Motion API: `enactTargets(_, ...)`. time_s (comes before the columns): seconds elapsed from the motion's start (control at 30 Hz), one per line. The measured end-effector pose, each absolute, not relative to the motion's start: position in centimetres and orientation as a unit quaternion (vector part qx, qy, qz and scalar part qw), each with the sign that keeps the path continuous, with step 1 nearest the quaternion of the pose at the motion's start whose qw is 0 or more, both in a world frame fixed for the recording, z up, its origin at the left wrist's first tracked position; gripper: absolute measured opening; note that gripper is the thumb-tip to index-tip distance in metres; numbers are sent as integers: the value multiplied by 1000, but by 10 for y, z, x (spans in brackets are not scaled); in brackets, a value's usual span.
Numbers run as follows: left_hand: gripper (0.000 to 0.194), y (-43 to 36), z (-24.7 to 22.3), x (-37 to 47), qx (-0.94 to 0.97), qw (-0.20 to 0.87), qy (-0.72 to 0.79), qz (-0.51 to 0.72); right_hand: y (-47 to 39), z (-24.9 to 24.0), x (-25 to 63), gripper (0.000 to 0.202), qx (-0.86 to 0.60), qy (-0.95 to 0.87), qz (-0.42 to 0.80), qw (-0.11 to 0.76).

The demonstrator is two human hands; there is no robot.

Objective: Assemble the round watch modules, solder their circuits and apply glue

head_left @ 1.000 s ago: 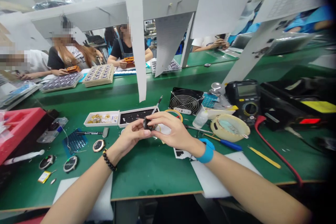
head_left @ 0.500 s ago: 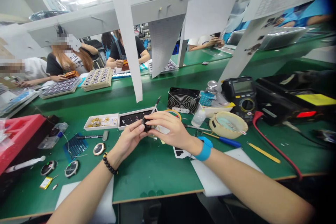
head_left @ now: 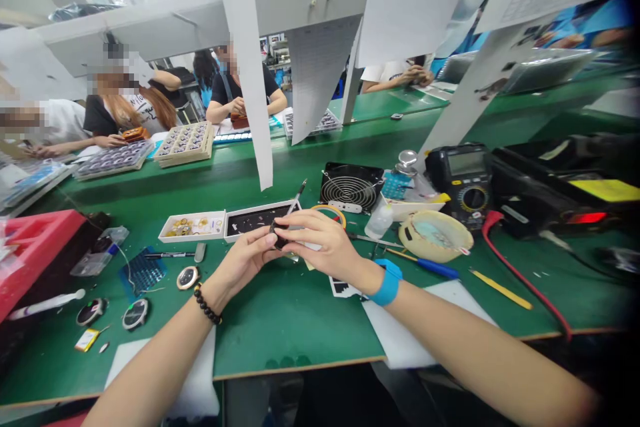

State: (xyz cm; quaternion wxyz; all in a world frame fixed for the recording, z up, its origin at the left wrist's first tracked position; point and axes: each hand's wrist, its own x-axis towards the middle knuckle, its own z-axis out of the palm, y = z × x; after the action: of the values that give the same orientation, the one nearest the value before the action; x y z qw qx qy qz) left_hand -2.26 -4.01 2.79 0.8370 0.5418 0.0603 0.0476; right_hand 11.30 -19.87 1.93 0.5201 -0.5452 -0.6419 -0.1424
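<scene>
A small dark round part (head_left: 279, 233) is pinched between both hands above the green bench, in front of two shallow white boxes. My left hand (head_left: 247, 255) grips its left side with thumb and fingers; a beaded bracelet circles the wrist. My right hand (head_left: 325, 240), with a blue band at the wrist, has its fingers on the right side of the same part. Fingertips cover much of it. A pen-like tool (head_left: 299, 195) leans out of the black-lined box (head_left: 235, 225) just behind the hands.
Watch-like round parts (head_left: 136, 313) and a red foam tray (head_left: 40, 240) are at left. A fan (head_left: 351, 185), a round yellowish dish (head_left: 435, 238), a blue-handled tool (head_left: 431, 268) and a multimeter (head_left: 460, 180) stand at right. People sit across the bench.
The view has shifted slightly. Both hands still hold the dark part, which looks turned a little, with the fingers slightly rearranged around it.
</scene>
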Motion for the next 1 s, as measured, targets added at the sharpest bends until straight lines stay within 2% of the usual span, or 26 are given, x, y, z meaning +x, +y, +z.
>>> enactTargets(0.13, 29, -40, 27, -23, 522, 850, 73, 26, -198, 20, 109, 28, -557, -609, -68, 560)
enactTargets(0.27, 38, -38, 28, -23, 529, 844, 72, -41, -196, 20, 101, 72, -579, -535, 109, 605)
enactTargets(0.3, 40, -38, 29, -24, 534, 840, 69, -60, -196, 20, 99, 72, -579, -528, 146, 604)
enactTargets(0.4, 38, -37, 27, -25, 540, 833, 70, -100, -195, 22, 97, 36, -550, -559, 199, 587)
enactTargets(0.47, 37, -37, 26, -25, 540, 831, 74, -110, -196, 25, 97, 23, -529, -572, 216, 588)
enactTargets(0.77, 50, -37, 29, -23, 521, 843, 71, -110, -199, 28, 99, 13, -551, -519, 222, 615)
enactTargets(0.9, 71, -37, 26, -22, 478, 849, 69, -216, -200, 29, 100, 11, -551, -521, 192, 623)
enactTargets(1.0, 67, -40, 25, -23, 468, 844, 60, -257, -200, 29, 101, 12, -543, -533, 159, 630)
